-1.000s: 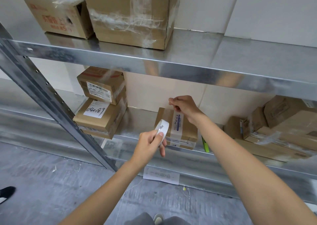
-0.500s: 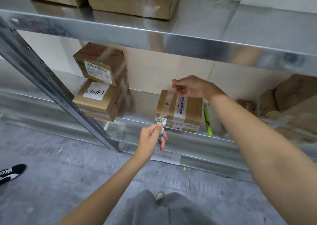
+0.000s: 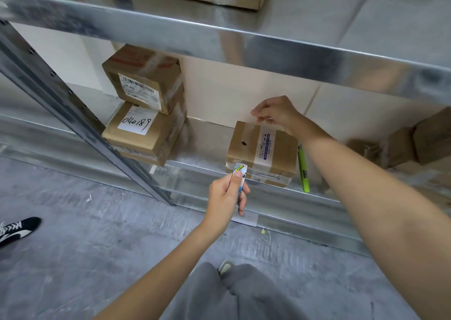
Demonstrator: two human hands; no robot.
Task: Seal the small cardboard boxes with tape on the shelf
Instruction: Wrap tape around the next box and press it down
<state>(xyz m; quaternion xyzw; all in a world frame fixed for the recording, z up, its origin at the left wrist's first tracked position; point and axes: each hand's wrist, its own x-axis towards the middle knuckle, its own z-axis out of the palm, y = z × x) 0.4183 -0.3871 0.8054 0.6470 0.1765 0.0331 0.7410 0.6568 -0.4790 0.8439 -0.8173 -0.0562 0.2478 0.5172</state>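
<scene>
A small cardboard box with a white and blue label stands on the lower metal shelf. My left hand grips a roll of clear tape at the box's near bottom edge. A strip of clear tape runs from the roll up over the top of the box. At the box's far top edge, my right hand pinches the free end of that strip.
Two taped boxes are stacked left of the small box. A green cutter lies just right of it, and more cardboard sits far right. The upper shelf beam hangs above. A slanted steel post and a black shoe are at left.
The view tilted down and came closer. My left hand drew the roll down to the box's near bottom edge while my right hand kept the tape end at the far edge.
</scene>
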